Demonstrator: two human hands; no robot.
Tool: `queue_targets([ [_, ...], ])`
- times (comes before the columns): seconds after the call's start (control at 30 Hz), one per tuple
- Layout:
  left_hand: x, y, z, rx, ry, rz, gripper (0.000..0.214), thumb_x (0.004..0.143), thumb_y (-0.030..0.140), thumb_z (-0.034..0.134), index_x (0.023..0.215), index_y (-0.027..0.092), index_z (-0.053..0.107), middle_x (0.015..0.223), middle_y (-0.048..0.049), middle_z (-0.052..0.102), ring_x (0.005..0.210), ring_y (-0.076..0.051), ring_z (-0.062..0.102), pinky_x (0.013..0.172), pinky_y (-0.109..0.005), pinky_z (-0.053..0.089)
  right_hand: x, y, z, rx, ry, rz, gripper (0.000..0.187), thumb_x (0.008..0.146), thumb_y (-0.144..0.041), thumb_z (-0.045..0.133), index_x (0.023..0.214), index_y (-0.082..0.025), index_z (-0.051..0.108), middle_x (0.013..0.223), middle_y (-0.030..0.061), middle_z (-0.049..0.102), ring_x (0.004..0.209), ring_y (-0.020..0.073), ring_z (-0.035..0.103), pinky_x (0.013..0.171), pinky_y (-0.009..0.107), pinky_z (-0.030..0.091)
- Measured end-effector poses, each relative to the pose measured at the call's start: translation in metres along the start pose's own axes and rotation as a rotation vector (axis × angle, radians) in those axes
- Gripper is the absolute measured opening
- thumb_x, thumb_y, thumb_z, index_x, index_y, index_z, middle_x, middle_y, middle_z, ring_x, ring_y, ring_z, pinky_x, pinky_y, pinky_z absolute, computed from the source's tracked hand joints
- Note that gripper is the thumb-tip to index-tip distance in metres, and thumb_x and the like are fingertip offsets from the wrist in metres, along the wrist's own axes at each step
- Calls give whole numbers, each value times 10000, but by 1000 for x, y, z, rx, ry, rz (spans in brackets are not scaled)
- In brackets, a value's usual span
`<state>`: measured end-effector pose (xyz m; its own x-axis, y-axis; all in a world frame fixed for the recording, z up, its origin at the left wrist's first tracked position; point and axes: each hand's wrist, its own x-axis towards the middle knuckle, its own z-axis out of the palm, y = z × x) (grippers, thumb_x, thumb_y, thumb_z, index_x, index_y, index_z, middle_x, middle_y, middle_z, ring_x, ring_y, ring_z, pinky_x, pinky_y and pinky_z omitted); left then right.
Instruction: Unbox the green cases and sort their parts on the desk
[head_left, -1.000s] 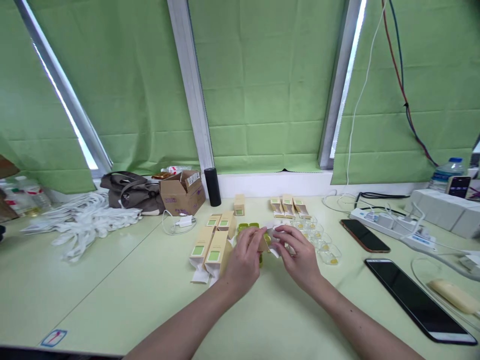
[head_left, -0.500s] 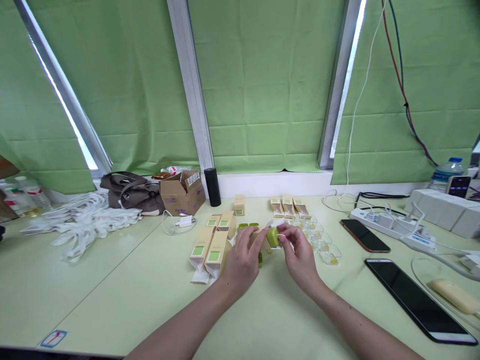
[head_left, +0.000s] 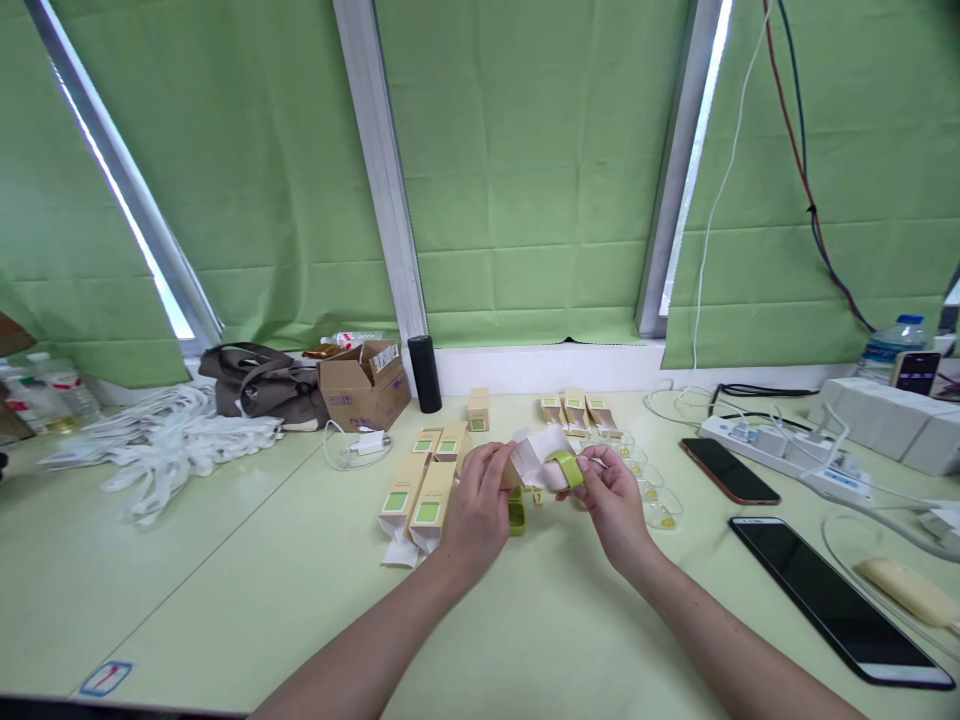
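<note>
My left hand (head_left: 474, 505) is closed on a small tan carton (head_left: 525, 462) whose white flaps stand open, held a little above the table. My right hand (head_left: 613, 493) pinches a small round green jar (head_left: 564, 469) right at the carton's open end. More tan cartons with green labels (head_left: 420, 490) lie flat just left of my left hand. Other green jars (head_left: 516, 510) sit on the table under my hands. Several clear plastic trays (head_left: 652, 495) lie to the right of my right hand.
Three cartons (head_left: 576, 411) and one upright carton (head_left: 478, 408) stand further back. A brown cardboard box (head_left: 365, 385), a bag (head_left: 259, 380), a black cylinder (head_left: 425, 373) and white cords (head_left: 161, 440) lie at the left. Two phones (head_left: 836, 600), a power strip (head_left: 780, 447) and cables are at the right.
Both hands have lifted off the table. The right hand picked up a green jar and brought it to the open end of the carton held by the left hand.
</note>
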<state>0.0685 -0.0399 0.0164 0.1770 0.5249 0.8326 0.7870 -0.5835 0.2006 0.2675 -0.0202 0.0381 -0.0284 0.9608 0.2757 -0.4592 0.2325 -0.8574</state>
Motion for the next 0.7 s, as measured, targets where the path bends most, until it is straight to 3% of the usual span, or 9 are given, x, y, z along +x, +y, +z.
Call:
queue_targets([
  [0.13,0,-2,0,23,18,-8,772,865,-63,471,1563,253,374,1373,-148,537,1309,-280,543,1102,-509,520,-4,-11,-2,106,-153,19,370,806,-492,856,875,-237,597,979,55,784,707,183,703,572,297,583],
  [0.3,3,-1,-1,90,42,-9,763,859,-51,497,1555,240,389,1347,-150,549,1270,-290,548,1070,-511,531,-7,-22,-5,151,-254,23,277,885,-429,790,895,-240,587,1251,94,748,848,225,747,588,316,611],
  [0.5,5,-1,-2,153,57,34,780,861,-56,480,1569,260,394,1313,-148,541,1220,-297,533,1026,-526,537,-18,-28,3,115,-392,191,343,865,-499,762,861,-234,544,1414,121,673,676,220,737,536,365,582],
  [0.6,3,-1,-2,187,31,89,767,871,-56,471,1568,261,424,1316,-155,535,1223,-303,521,1004,-512,548,-22,-21,8,11,-397,231,386,826,-527,793,811,-223,555,1374,112,686,655,191,695,557,356,570],
  [0.7,1,1,-1,226,-14,198,709,890,-19,515,1537,272,493,1321,-159,538,1244,-319,504,995,-500,557,-23,-7,11,-110,-416,190,401,803,-525,829,768,-222,567,1010,48,741,689,173,638,627,309,538],
])
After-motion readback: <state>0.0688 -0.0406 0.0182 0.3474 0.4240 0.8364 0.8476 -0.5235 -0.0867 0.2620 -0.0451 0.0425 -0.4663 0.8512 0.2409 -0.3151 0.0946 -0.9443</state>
